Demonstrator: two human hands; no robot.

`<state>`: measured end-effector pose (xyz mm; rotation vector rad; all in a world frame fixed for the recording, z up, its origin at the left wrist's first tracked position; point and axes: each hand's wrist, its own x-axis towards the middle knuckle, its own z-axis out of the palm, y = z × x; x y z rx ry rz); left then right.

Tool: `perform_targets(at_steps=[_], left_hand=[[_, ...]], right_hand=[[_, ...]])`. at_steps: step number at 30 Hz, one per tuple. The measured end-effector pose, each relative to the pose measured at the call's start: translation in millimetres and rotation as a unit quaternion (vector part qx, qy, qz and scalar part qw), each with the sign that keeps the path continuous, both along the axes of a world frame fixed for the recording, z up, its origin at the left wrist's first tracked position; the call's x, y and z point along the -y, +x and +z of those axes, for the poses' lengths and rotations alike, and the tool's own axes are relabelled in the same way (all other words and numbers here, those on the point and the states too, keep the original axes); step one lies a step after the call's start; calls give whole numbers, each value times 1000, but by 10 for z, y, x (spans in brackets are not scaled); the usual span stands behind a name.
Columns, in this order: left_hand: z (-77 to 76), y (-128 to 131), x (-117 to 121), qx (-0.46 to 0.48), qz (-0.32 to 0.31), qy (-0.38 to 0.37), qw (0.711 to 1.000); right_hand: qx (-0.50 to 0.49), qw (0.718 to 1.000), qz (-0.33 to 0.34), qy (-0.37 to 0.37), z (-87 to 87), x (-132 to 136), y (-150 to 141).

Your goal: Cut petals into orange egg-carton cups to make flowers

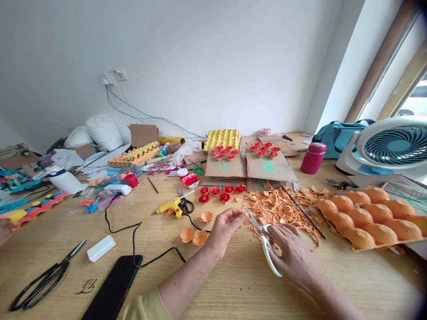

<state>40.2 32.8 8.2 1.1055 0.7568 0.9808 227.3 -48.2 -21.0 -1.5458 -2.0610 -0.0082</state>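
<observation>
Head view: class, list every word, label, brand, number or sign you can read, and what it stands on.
No text can be read for certain.
Black handwriting on the table: too unclear to read.
Green strokes on the cardboard panels: drawn lines, no legible letters.

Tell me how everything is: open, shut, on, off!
White-handled scissors: open, in the right hand.
Long black scissors: look shut.
Magenta flask: upright, lid on.
Red paint bowl: uncovered.
Yellow glue gun: lying on its side.
Black phone: lying flat, dark.
Fan: can't tell if it's on.
Orange egg tray: bumps up.
</observation>
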Motion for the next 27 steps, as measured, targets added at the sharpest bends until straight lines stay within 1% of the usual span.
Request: perform_targets(at_steps=[5,10,12,15,21,27], left_hand=[[-16,2,-5,-4,-3,17,1000],[-13,8,-13,-38,4,70,997],[-9,14,-9,-42,-2,77,996],[-1,21,11,-30,-13,59,998],[-37,15,40,-16,-51,-17,998],[-37,23,61,-9,-88,-22,996]], right_hand=[[14,1000,-16,14,-17,0,5],[26,999,-33,19,-7,9,-10],[28,999,-37,17,8,17,-21],[26,999,-34,17,28,28,-31],[13,1000,-22,15,24,31,-23],[5,1000,-10,14,-10,26,-15]])
